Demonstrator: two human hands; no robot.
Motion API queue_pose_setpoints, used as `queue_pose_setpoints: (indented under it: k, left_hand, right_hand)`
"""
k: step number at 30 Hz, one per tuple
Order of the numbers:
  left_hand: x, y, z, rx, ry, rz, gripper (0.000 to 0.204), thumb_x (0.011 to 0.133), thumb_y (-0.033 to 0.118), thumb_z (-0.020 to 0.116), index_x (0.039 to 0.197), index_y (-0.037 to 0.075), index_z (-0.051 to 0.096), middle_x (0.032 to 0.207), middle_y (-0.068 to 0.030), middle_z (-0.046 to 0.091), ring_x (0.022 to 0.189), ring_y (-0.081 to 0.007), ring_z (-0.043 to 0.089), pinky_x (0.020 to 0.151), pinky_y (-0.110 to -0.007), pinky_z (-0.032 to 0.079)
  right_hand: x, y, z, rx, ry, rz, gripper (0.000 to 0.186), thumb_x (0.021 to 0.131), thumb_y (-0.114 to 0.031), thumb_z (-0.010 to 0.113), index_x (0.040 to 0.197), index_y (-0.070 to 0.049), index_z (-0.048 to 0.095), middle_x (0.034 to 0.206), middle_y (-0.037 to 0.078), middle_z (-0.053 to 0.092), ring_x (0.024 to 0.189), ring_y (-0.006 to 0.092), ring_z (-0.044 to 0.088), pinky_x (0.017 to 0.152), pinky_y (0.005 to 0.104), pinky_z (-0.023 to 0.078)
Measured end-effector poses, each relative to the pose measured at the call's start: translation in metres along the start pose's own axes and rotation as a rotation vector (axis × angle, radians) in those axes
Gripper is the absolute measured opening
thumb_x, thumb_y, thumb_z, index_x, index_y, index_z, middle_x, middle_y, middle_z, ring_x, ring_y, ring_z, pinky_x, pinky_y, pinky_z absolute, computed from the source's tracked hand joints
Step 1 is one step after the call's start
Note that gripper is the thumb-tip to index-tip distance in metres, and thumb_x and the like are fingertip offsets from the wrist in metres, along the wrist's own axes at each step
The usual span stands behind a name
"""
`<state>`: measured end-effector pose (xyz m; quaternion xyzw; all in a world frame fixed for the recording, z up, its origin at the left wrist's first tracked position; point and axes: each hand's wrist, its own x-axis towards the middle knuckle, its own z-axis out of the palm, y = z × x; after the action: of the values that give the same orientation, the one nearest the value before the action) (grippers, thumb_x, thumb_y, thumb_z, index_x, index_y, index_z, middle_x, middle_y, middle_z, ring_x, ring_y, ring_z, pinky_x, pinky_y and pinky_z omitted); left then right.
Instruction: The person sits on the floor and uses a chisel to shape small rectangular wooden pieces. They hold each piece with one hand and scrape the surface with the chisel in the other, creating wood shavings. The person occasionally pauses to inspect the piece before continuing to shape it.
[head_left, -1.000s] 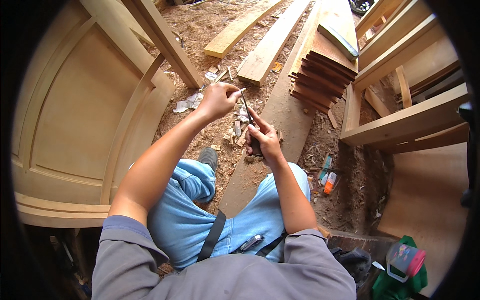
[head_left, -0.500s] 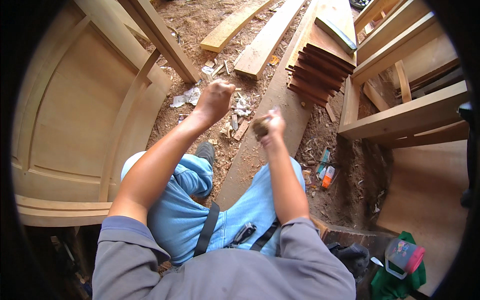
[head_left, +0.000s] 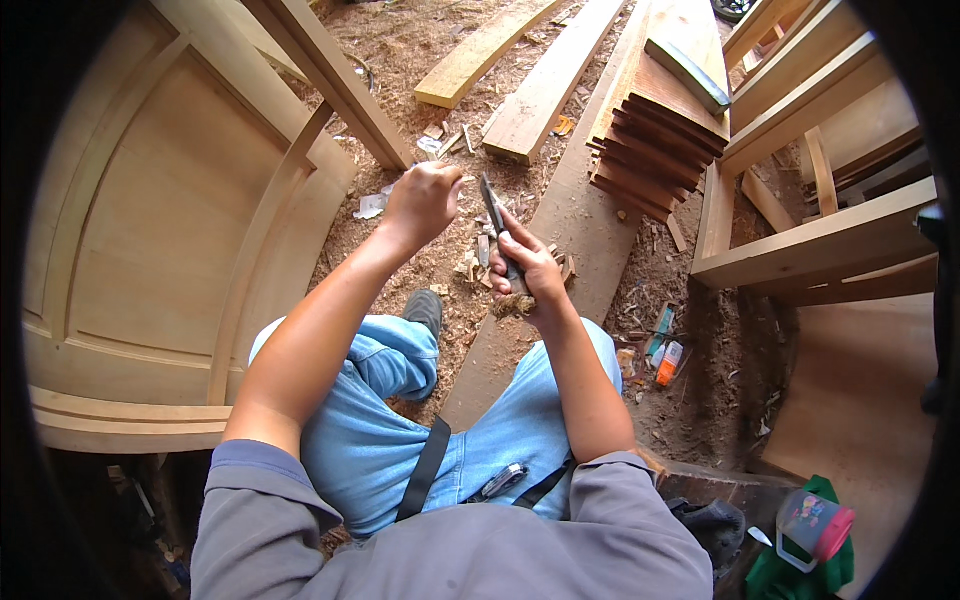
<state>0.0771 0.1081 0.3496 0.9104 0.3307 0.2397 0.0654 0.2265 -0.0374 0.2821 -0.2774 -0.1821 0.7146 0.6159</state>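
Knife (head_left: 492,212) up in my right hand (head_left: 528,268), fist wrapped tight round its dark handle, thin blade pointing up and away from me. My left hand (head_left: 425,198) is raised just to the left of the blade, curled into a closed grip; I can't tell what it holds, since whatever is inside is hidden behind the fingers. Both hands hang in the air over my knees, above the long plank (head_left: 560,250) that runs along the floor between my legs. Pale shavings (head_left: 470,268) lie scattered on the sawdust right under the hands, and I read that as a whittling job mid-stroke: blade lifted, ready for another cut on whatever the left hand holds. To my mind the next pass wants the blade angled away from the left thumb and a short, controlled push, because the two hands sit very near each other. Off to the left stands a big panelled door (head_left: 150,230), tilted against a frame. Up right, a stack of boards (head_left: 660,140) rests on the plank's far end. Down by my right hip, a pink-lidded cup (head_left: 815,525) sits on a green cloth.
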Motion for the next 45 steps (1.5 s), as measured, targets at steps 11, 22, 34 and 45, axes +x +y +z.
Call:
queue_pose_setpoints:
  k: [11, 22, 34, 45]
  left_hand:
    - [-0.004, 0.001, 0.005, 0.091, -0.109, 0.122, 0.007, 0.084, 0.004, 0.063, 0.087, 0.002, 0.07, 0.08, -0.0164, 0.066, 0.08, -0.0357, 0.065, 0.075, -0.045, 0.053]
    - [0.012, 0.007, -0.008, -0.143, 0.02, 0.021, 0.008, 0.087, 0.004, 0.068, 0.091, 0.0, 0.073, 0.087, -0.0176, 0.071, 0.079, -0.0346, 0.07, 0.073, -0.042, 0.055]
    - [-0.001, -0.018, 0.005, 0.091, -0.037, 0.09, 0.011, 0.088, 0.006, 0.061, 0.083, 0.002, 0.071, 0.084, -0.017, 0.069, 0.081, -0.0363, 0.067, 0.076, -0.046, 0.053]
    - [0.005, 0.002, -0.013, -0.205, -0.016, -0.149, 0.017, 0.089, 0.008, 0.068, 0.1, -0.001, 0.076, 0.091, -0.0174, 0.075, 0.081, -0.025, 0.074, 0.077, -0.036, 0.057]
  right_hand:
    - [0.031, 0.008, -0.033, 0.197, 0.738, -0.092, 0.019, 0.098, -0.015, 0.055, 0.115, -0.006, 0.055, 0.08, 0.009, 0.06, 0.064, 0.0221, 0.061, 0.056, 0.0409, 0.054]
    - [0.02, 0.011, -0.054, 0.035, 0.166, -0.189, 0.056, 0.102, -0.004, 0.051, 0.155, -0.016, 0.037, 0.072, 0.005, 0.055, 0.055, 0.0124, 0.056, 0.047, 0.0261, 0.05]
    - [0.015, 0.026, 0.007, -0.035, 0.111, 0.04, 0.051, 0.103, -0.014, 0.054, 0.152, -0.013, 0.041, 0.071, 0.005, 0.055, 0.051, 0.0135, 0.052, 0.048, 0.0276, 0.048]
    - [0.021, 0.002, -0.073, 0.1, 0.572, -0.301, 0.053, 0.103, -0.009, 0.049, 0.154, -0.014, 0.037, 0.071, 0.003, 0.054, 0.06, 0.0124, 0.056, 0.051, 0.0294, 0.053]
